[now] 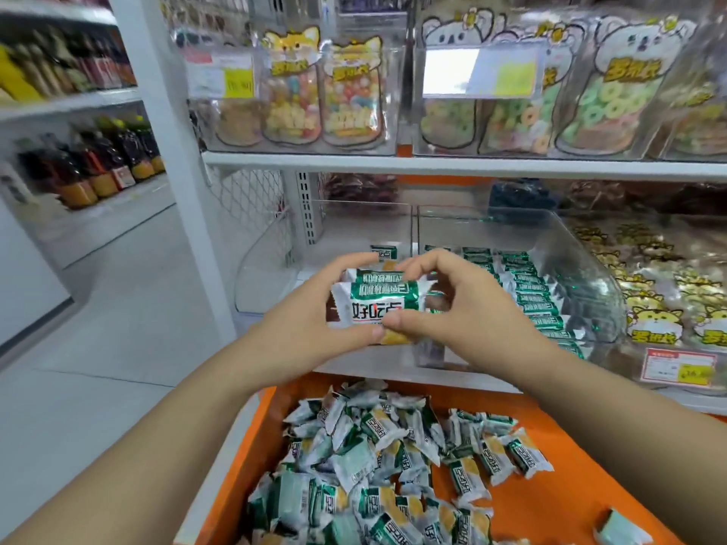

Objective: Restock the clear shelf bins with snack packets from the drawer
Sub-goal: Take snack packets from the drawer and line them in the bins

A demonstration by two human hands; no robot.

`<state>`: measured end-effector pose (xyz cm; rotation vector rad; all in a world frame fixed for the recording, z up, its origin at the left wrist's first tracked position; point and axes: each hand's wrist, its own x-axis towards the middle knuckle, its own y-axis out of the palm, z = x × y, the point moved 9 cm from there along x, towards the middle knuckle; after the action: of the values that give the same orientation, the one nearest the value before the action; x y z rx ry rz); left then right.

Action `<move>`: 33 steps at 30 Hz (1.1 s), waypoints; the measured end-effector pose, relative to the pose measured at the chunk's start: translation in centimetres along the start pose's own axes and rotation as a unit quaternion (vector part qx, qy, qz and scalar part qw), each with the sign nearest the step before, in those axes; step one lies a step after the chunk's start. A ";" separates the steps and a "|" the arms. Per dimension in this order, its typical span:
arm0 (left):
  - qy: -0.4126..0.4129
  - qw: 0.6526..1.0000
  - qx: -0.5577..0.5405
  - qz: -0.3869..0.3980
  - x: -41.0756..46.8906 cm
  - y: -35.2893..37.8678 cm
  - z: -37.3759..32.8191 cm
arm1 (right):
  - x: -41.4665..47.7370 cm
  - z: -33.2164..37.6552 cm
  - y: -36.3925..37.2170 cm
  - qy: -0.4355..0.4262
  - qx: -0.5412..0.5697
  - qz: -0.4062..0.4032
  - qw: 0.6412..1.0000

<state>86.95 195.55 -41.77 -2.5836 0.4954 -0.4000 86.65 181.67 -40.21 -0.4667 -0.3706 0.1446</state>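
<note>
Both hands hold a small stack of green-and-white snack packets [373, 304] in front of the left clear bin [275, 269] on the lower shelf. My left hand [310, 332] grips the stack from the left and below, and my right hand [460, 308] pinches it from the right. The left bin has one packet [383, 251] at its back. The clear bin to its right [582, 269] holds a neat row of the same packets [531, 297]. Below, the open orange drawer [550, 501] holds a loose heap of several packets [377, 466].
The upper shelf carries clear bins of candy jars with cat labels [291, 100] and ring sweets [606, 108]. Yellow cat-print bags [661, 293] lie at the right, with a price tag [678, 367] below. Bottles [102, 167] line shelves on the left beside an aisle floor.
</note>
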 end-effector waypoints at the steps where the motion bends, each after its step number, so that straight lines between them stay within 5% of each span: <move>1: 0.010 1.000 0.016 -0.010 0.5 -0.8 0.0 | 0.7 0.1 0.3 -0.004 0.007 -0.001 1.000; 7: 0.020 0.996 0.079 -0.032 4.6 -3.8 2.7 | 5.3 -1.5 1.6 -0.009 0.014 0.020 1.000; 16: -0.072 0.975 0.206 0.051 15.3 -2.3 12.4 | 12.5 -10.7 -0.4 0.025 -0.232 -0.012 0.972; 25: -0.109 0.950 0.277 0.096 22.7 1.6 17.6 | 13.0 -12.6 -1.2 -0.006 -0.170 -0.091 0.981; 33: -0.165 0.932 0.322 -0.018 23.8 1.3 19.6 | 13.0 -12.8 -1.1 -0.024 -0.154 -0.101 0.983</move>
<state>114.87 192.52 -54.42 -1.9625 0.1536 -0.1016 103.56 178.24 -46.24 -0.7273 -0.4892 -0.1011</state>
